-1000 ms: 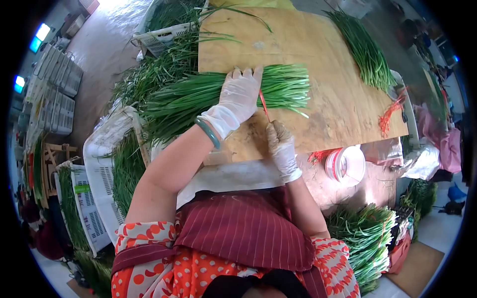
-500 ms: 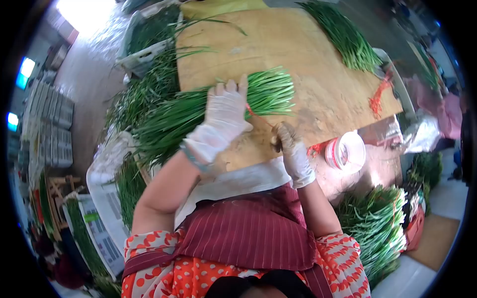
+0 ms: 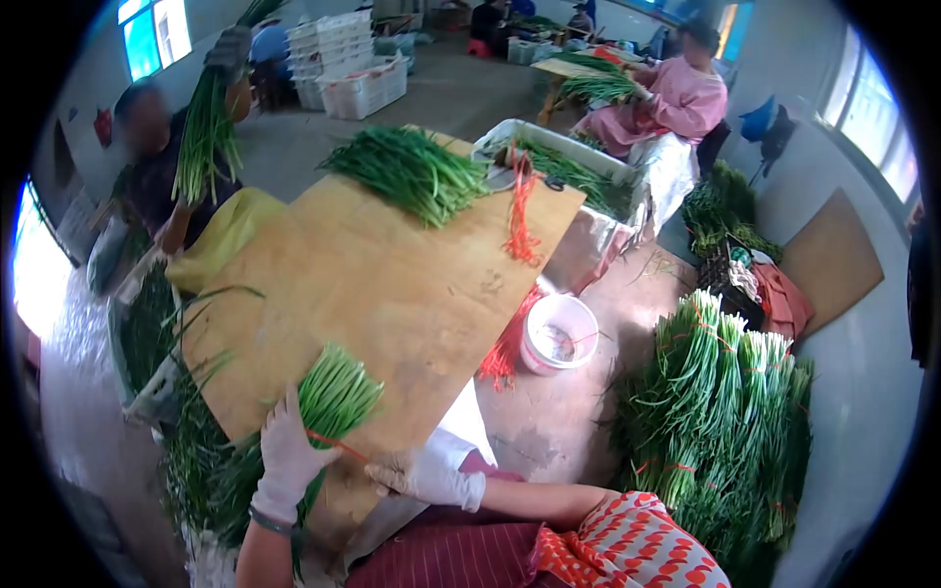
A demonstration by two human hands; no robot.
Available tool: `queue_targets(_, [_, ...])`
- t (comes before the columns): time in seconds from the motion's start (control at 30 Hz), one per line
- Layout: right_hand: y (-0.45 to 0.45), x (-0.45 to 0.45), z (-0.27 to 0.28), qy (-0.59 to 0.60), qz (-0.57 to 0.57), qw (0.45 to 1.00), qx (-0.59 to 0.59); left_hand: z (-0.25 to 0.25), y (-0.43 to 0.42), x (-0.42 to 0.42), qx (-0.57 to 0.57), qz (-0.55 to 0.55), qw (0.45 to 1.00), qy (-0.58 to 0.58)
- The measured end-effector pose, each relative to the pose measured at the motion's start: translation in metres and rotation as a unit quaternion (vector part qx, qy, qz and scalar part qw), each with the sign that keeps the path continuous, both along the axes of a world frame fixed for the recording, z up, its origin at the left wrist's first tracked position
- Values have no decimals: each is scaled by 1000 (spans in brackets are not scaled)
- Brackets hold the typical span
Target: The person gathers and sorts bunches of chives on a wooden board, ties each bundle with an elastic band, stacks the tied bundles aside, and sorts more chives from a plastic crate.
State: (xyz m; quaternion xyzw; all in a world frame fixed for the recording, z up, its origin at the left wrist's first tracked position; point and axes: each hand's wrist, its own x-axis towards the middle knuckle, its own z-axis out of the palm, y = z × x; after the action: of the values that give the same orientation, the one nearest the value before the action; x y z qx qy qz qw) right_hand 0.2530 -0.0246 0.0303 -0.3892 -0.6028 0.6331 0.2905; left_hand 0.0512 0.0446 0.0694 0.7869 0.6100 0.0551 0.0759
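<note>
A bunch of green chives [image 3: 338, 394] lies on the near edge of the wooden board [image 3: 392, 294], its cut pale ends facing away to the right. My left hand [image 3: 284, 453], in a white glove, presses round the bunch, fingers over its top. A red tie [image 3: 335, 445] runs from the bunch just beside that hand. Its other end is pinched in my right hand [image 3: 426, 477], gloved, with soiled fingertips. Loose chives spill off the board's left side. Farther back on the board lies another pile of chives [image 3: 417, 176].
Red ties [image 3: 522, 220] hang at the board's right corner, beside a white bucket [image 3: 560, 335]. Tied bunches [image 3: 706, 392] stand on the right. Across the board a person [image 3: 157, 157] lifts chives; another person in pink [image 3: 686, 98] sits behind a white crate [image 3: 510, 132].
The view has swung up and to the right, bringing the room and other people into sight. Both hands remain at the bunch, with the red tie still stretched between them.
</note>
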Motion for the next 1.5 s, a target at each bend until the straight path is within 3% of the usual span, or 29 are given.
queue_targets(0.07, [2,4,-8,140,-52,987,-50,6,6,-14,-25,-32,998,-36])
queue_targets(0.13, [8,15,-19,176,-100,979,9,4,18,-33,-56,-67,994,-67])
queue_targets(0.2, [11,27,-24,194,-175,960,-97,2,32,-49,-168,-39,951,-258])
queue_targets(0.27, [15,24,-41,206,-160,960,-101,0,35,-47,-200,-49,940,-272])
queue_targets(0.33, [13,9,-38,120,-68,980,-145,4,38,-42,-268,-54,914,-298])
queue_targets(0.37, [12,-6,-46,186,-61,967,-165,7,35,-39,-287,-69,913,-281])
queue_targets(0.43, [13,-22,-41,171,-4,959,-226,10,31,-26,-330,21,879,-344])
queue_targets(0.47, [13,-35,-45,194,-38,952,-236,5,30,-21,-356,1,879,-318])
queue_targets(0.57, [4,-43,-32,206,-66,953,-211,-8,21,-11,-342,-45,869,-354])
queue_targets(0.63, [-10,-20,9,205,-95,926,-301,-9,13,-2,-163,-125,957,-205])
queue_targets(0.67, [-14,-22,0,212,-106,923,-303,-7,12,3,-170,-136,955,-199])
queue_targets(0.73, [-17,-31,-25,330,-114,907,-237,-2,5,15,-201,-139,948,-202])
queue_targets(0.87, [-9,-31,-39,389,-228,880,-148,17,-8,63,-147,-206,956,-148])
queue_targets(0.9, [-5,-27,-35,381,-329,849,-161,21,-9,78,-118,-234,954,-148])
queue_targets(0.93, [-1,-16,-31,412,-359,821,-168,27,-10,95,-88,-261,950,-149])
queue_targets(0.97, [3,-6,-27,441,-388,791,-171,37,-13,112,-53,-308,942,-125])
queue_targets(1.0, [6,14,-21,512,-347,768,-166,38,-12,127,-55,-316,939,-124])
queue_targets(1.1, [13,61,-13,521,-402,746,-100,44,-7,165,2,-379,913,-148])
queue_targets(1.13, [12,80,-11,520,-404,745,-102,50,-9,177,0,-384,912,-145])
queue_targets(1.2, [16,120,-10,522,-462,717,6,61,-15,198,-62,-368,900,-225])
queue_targets(1.23, [-3,149,7,520,-454,724,-23,62,-12,202,-14,-372,902,-218])
queue_targets(1.27, [-11,176,13,573,-447,686,-36,60,-5,200,-14,-373,902,-218])
queue_targets(1.3, [-30,199,32,575,-467,669,56,57,6,196,-2,-364,901,-235])
queue_targets(1.37, [-54,255,29,455,-591,652,136,60,21,183,42,-359,909,-208])
queue_targets(1.4, [-78,281,40,428,-634,623,164,61,25,173,42,-360,909,-208])
queue_targets(1.47, [-127,331,54,433,-665,574,203,62,30,154,28,-250,946,-203])
queue_targets(1.5, [-158,328,84,414,-729,490,238,69,20,150,-28,-225,927,-298])
